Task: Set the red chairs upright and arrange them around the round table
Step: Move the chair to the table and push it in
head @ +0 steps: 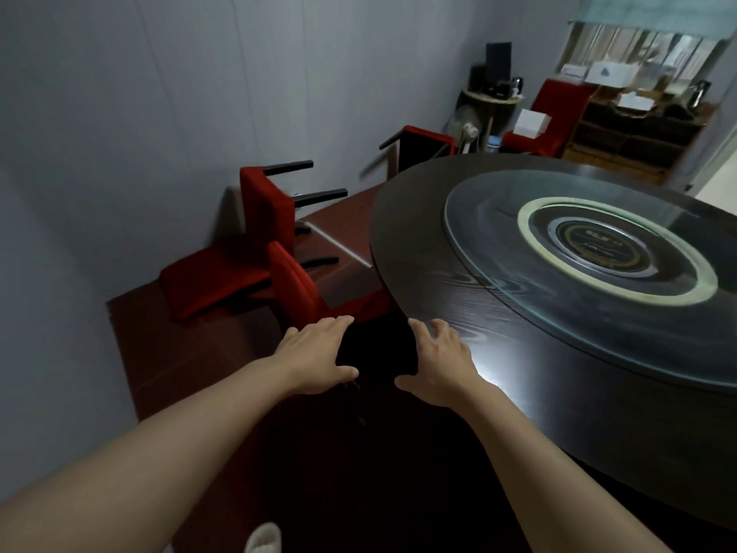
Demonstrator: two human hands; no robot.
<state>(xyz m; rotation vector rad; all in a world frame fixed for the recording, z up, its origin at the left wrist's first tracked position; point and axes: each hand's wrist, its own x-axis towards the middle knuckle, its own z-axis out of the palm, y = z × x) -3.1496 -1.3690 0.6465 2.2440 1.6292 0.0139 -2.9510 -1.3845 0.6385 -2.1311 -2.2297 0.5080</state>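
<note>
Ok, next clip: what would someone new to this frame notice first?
Probably the big dark round table filling the right side, with its glass turntable. Next, the tipped red chairs lying on the floor by the wall at left, black legs pointing sideways. In the foreground the left hand and right hand reach forward, open, over a dark shape that cannot be made out.

Single head-worn wide-angle view, looking forward and down, tilted.

Camera sits above both forearms, which run in from the bottom edge to the hands, left hand (319, 355) and right hand (440, 365), at frame centre, close to the lens. The round desk (498, 313) fills the right half, its near rim just below the camera. Tipped red chairs (259, 217) lie left of centre at mid range; wall fills the upper left; a shelf (634, 129) and window sit far off, upper right. Edges bend, horizon leans. No second view.
</note>
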